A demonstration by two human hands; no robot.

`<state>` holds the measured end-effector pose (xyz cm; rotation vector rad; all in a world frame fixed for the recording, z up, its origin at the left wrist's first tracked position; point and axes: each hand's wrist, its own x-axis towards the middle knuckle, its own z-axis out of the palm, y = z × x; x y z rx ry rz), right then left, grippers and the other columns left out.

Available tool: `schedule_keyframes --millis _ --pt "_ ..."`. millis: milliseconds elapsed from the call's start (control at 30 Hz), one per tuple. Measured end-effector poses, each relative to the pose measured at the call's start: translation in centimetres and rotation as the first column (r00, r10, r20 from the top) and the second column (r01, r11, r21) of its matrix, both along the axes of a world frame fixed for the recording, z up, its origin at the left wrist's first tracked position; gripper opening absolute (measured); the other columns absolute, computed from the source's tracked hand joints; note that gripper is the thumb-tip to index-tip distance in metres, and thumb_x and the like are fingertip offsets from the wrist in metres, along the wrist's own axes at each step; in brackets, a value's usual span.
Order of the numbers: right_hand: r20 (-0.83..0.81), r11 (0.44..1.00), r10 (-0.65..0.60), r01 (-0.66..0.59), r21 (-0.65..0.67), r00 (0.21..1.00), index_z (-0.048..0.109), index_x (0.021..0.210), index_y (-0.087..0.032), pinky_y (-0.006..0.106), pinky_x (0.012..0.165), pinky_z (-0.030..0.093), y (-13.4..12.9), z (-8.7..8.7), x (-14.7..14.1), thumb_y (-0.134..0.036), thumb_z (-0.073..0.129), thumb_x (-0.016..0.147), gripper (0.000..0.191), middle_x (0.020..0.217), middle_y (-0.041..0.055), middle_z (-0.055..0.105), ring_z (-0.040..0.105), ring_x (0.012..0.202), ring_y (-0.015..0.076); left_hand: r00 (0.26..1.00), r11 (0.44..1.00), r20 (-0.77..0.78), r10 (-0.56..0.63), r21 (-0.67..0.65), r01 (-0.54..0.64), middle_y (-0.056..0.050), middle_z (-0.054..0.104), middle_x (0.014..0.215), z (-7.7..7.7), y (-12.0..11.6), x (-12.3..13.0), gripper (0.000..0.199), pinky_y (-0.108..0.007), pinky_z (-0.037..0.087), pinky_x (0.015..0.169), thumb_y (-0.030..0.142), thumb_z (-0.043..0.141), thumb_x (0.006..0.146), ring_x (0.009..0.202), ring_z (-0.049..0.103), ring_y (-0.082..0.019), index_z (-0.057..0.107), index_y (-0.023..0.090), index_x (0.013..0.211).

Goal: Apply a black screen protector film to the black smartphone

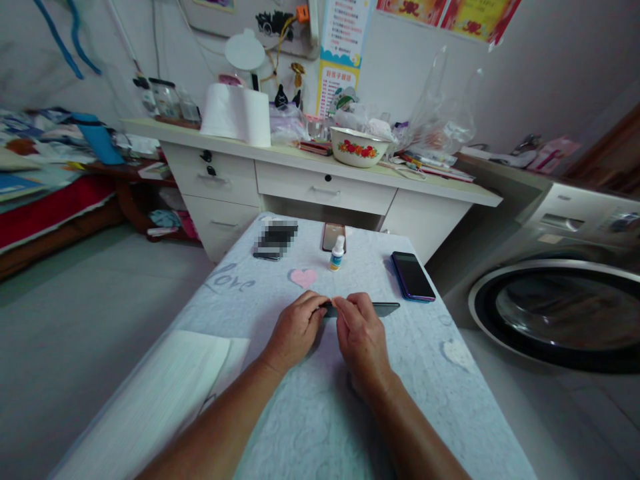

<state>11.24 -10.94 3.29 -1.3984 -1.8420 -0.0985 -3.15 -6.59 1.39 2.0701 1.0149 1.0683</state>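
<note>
My left hand (pixel 299 328) is closed on the left end of a thin dark phone (pixel 387 309), held nearly edge-on above the cloth-covered table (pixel 300 413). My right hand (pixel 364 337) is pinched at the phone's near side, its fingertips meeting those of my left hand. What the right fingertips hold is too small to make out. Beyond the hands stands a small white spray bottle (pixel 337 254) with a blue and yellow label. Behind it lies another phone (pixel 330 236). A dark phone in a blue case (pixel 413 276) lies to the right.
A partly pixelated dark device (pixel 276 240) lies at the table's far left. White cloth or paper (pixel 165 387) covers the near left. Behind, a white desk (pixel 325 187) bears a flowered bowl (pixel 359 147) and a paper roll (pixel 257 119). A washing machine (pixel 560 267) stands right.
</note>
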Motion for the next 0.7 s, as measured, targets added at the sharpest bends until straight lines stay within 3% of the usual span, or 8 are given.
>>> schedule_keyframes --millis 700 --pt "-0.02 0.946 -0.318 0.319 0.062 0.948 0.069 0.089 -0.017 0.027 0.07 0.047 0.2 0.2 6.3 -0.015 0.051 0.084 0.018 0.087 0.0042 0.056 0.057 0.076 0.0149 0.993 0.992 -0.019 0.119 0.037 -0.118 -0.005 0.065 0.096 -0.3 0.6 -0.3 0.026 -0.029 0.045 0.082 0.022 0.043 0.092 0.092 0.06 -0.018 0.065 0.017 0.104"
